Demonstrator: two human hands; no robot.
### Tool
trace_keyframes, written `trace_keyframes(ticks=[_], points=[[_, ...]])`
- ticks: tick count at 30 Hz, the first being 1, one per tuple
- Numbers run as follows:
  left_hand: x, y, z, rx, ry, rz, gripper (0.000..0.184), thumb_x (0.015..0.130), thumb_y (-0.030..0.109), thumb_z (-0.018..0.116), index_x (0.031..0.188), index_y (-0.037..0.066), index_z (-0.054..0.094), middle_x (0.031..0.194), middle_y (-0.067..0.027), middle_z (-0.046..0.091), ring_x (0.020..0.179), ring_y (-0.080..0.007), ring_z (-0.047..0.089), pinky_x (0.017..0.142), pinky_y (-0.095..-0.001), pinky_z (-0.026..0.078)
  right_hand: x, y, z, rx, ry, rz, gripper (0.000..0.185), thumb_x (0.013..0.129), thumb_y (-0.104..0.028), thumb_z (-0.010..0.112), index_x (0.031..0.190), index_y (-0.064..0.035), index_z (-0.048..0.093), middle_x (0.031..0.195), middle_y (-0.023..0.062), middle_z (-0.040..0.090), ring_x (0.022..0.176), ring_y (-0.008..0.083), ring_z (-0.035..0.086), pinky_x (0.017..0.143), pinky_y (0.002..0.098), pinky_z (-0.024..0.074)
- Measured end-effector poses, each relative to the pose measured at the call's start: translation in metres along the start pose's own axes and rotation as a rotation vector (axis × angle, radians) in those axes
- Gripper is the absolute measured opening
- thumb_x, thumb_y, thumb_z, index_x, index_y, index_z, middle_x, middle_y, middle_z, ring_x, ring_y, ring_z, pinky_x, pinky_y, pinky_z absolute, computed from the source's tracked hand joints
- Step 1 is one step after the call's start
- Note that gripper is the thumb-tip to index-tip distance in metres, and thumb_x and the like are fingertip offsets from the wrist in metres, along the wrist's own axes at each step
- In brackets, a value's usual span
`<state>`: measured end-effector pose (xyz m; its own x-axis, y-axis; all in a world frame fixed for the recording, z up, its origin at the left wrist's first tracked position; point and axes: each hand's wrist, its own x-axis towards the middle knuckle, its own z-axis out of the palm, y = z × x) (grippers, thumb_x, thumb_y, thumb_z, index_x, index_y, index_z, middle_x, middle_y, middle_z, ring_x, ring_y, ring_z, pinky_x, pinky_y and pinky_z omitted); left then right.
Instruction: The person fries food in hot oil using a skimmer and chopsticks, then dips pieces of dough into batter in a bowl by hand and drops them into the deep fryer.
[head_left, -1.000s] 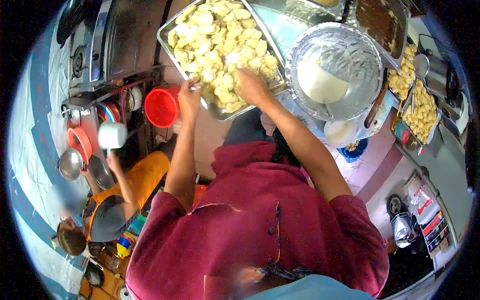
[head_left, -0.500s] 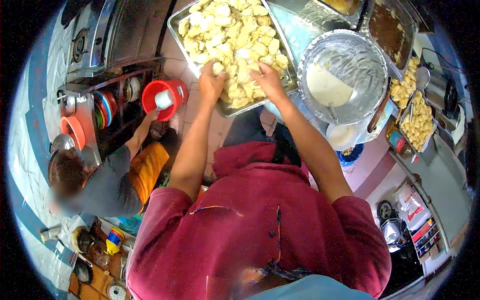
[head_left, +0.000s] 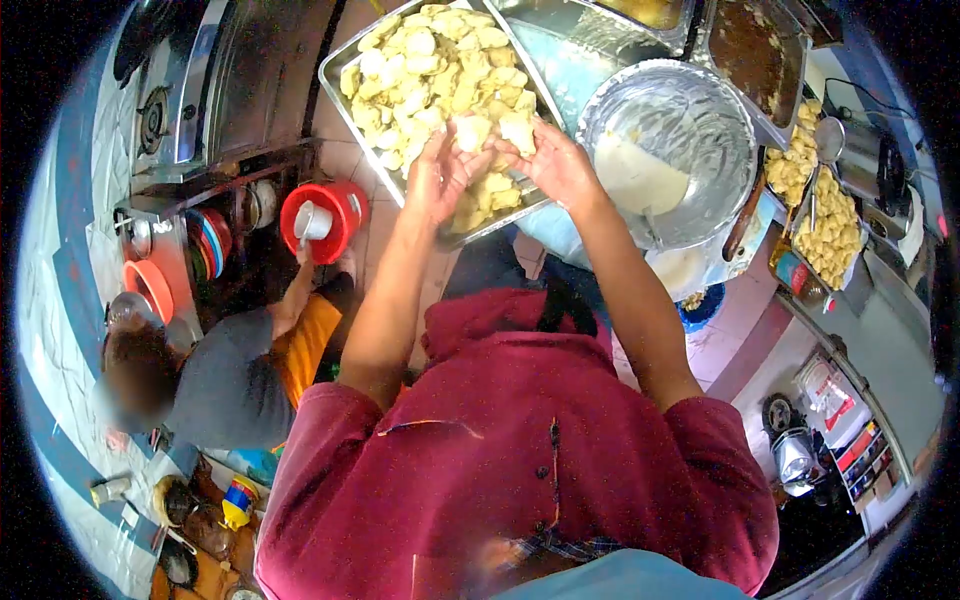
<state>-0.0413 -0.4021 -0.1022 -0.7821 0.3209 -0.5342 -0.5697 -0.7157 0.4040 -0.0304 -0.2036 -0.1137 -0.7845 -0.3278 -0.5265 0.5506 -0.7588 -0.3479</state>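
Observation:
A metal tray [head_left: 335, 95] heaped with pale yellow food pieces [head_left: 430, 70] is at the top centre; I cannot tell exactly what food they are. Both hands are over its near part, palms turned up and fingers curled. My left hand [head_left: 442, 178] holds a pale piece [head_left: 471, 131] at its fingertips. In my right hand [head_left: 555, 168] is another pale piece [head_left: 517, 130], close beside the first. The two hands' fingers nearly meet above the heap. To the right of the tray stands a large metal bowl [head_left: 715, 130] with pale batter [head_left: 635, 175] in the bottom.
A person [head_left: 235, 370] at the left reaches a cup [head_left: 313, 221] into a red bucket [head_left: 350, 210]. More yellow pieces [head_left: 825, 235] lie at the right, near a dark-crusted metal pan [head_left: 755, 60]. A blue basin [head_left: 705, 310] sits below the bowl.
My hands have turned palms up, come closer together and lifted pale pieces from the heap. The tray and bowl sit slightly further left in view. The co-worker's cup has shifted in the bucket.

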Motion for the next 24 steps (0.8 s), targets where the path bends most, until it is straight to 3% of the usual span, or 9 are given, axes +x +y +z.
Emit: trace_keyframes(ticks=[11, 14, 17, 24], points=[[0.023, -0.019, 0.034, 0.093, -0.122, -0.037, 0.052, 0.099, 0.029, 0.050, 0.139, -0.003, 0.039, 0.127, -0.0213, 0.056, 0.116, -0.0331, 0.057, 0.104, -0.0449, 0.044, -0.015, -0.027, -0.021, 0.035, -0.015, -0.066, 0.039, 0.094, -0.021, 0.053, 0.123, 0.0035, 0.052, 0.117, 0.0190, 0.062, 0.106, 0.0318, 0.064, 0.091, 0.0413, 0.0502], [0.029, -0.024, 0.044, 0.113, -0.073, -0.051, 0.043, 0.101, 0.025, 0.044, 0.133, -0.003, 0.045, 0.126, -0.0209, 0.056, 0.113, -0.0327, 0.059, 0.101, -0.0444, 0.047, -0.022, -0.037, -0.021, 0.013, 0.004, -0.089, 0.037, 0.092, -0.019, 0.053, 0.122, 0.0028, 0.052, 0.117, 0.0190, 0.063, 0.107, 0.0324, 0.063, 0.091, 0.0415, 0.0500], [0.034, -0.029, 0.057, 0.150, -0.105, -0.031, 0.049, 0.099, 0.027, 0.050, 0.137, -0.003, 0.041, 0.128, -0.0221, 0.055, 0.116, -0.0333, 0.057, 0.105, -0.0438, 0.044, -0.024, -0.044, -0.027, 0.032, -0.002, -0.114, 0.035, 0.091, -0.016, 0.053, 0.121, 0.0023, 0.053, 0.115, 0.0187, 0.063, 0.105, 0.0321, 0.063, 0.090, 0.0413, 0.0502], [0.057, -0.034, 0.074, 0.163, -0.181, -0.055, 0.050, 0.097, 0.027, 0.053, 0.136, -0.002, 0.042, 0.127, -0.0218, 0.055, 0.115, -0.0324, 0.058, 0.101, -0.0414, 0.048, -0.030, -0.066, -0.038, 0.156, -0.033, -0.142, 0.033, 0.091, -0.012, 0.054, 0.121, 0.0032, 0.054, 0.113, 0.0172, 0.064, 0.098, 0.0303, 0.065, 0.086, 0.0399, 0.0511]])
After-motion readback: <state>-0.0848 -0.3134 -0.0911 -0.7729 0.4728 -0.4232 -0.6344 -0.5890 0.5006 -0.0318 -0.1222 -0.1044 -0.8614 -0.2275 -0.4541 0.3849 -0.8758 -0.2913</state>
